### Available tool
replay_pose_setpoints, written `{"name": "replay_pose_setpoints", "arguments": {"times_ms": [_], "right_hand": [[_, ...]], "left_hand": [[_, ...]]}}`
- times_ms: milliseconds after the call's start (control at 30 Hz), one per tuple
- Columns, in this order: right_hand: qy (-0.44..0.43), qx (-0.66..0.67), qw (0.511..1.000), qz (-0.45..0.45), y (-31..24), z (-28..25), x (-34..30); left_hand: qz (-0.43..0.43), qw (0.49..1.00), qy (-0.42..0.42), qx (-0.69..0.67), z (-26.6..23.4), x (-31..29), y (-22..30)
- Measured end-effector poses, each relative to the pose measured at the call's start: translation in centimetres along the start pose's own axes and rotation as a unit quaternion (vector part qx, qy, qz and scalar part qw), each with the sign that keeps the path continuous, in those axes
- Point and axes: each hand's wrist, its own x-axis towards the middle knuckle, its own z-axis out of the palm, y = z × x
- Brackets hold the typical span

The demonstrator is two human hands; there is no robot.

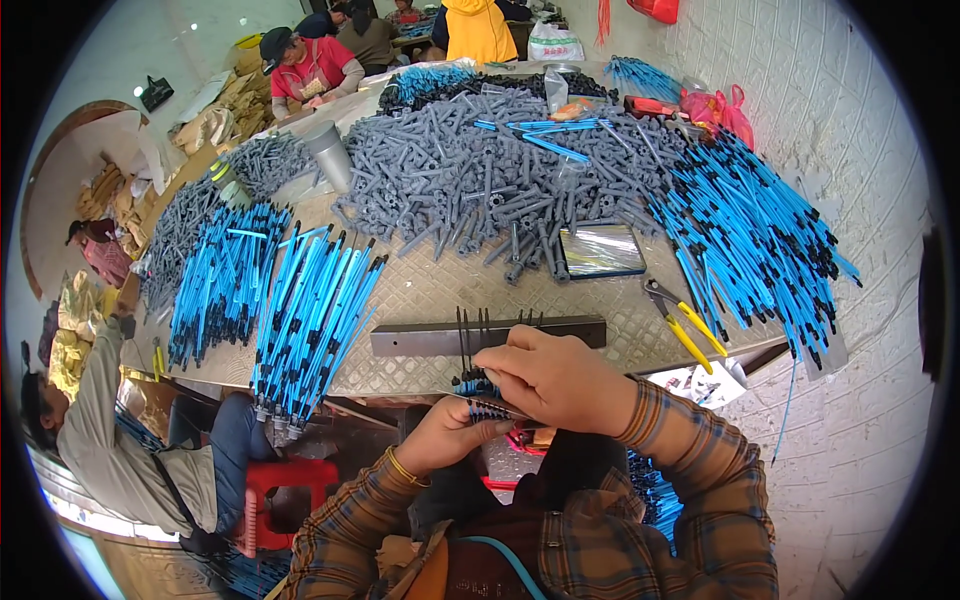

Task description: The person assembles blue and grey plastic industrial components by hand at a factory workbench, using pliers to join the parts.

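My left hand [445, 436] is near the table's front edge, its fingers closed around a row of small black-tipped parts [490, 410] with some blue among them. Just above it, my right hand [555, 372] is closed, fingertips pinched together over those parts. What they pinch is hidden behind the fingers. Several thin black rods [464, 335] rise beside the right fingertips, in front of a dark metal bar [420, 338] lying on the table. I cannot tell whether the rods are fixed to the bar.
Grey plastic tubes [430, 160] are heaped across the table [400, 290]. Blue sticks with black ends lie in piles at left [310, 320] and right [745, 220]. Yellow-handled pliers [690, 330] and a flat clear-topped box [600, 250] lie right. A co-worker [130, 440] sits left; others sit beyond.
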Motion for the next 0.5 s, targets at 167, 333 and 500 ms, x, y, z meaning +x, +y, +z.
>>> {"name": "replay_pose_setpoints", "arguments": {"times_ms": [167, 333, 500], "right_hand": [[0.0, 0.054, 0.998, -0.009, 0.6, 0.3, 0.1], [-0.013, 0.107, 0.994, -0.021, 1.3, 0.3, -0.1], [-0.01, 0.136, 0.991, -0.015, 1.2, 0.4, 0.0]], "left_hand": [[0.002, 1.0, -0.006, -0.002, -0.2, -0.1, -0.2], [0.012, 1.0, -0.006, -0.027, 0.0, 0.1, 0.1], [0.02, 0.999, -0.002, -0.039, -0.2, 0.1, 0.2]]}}
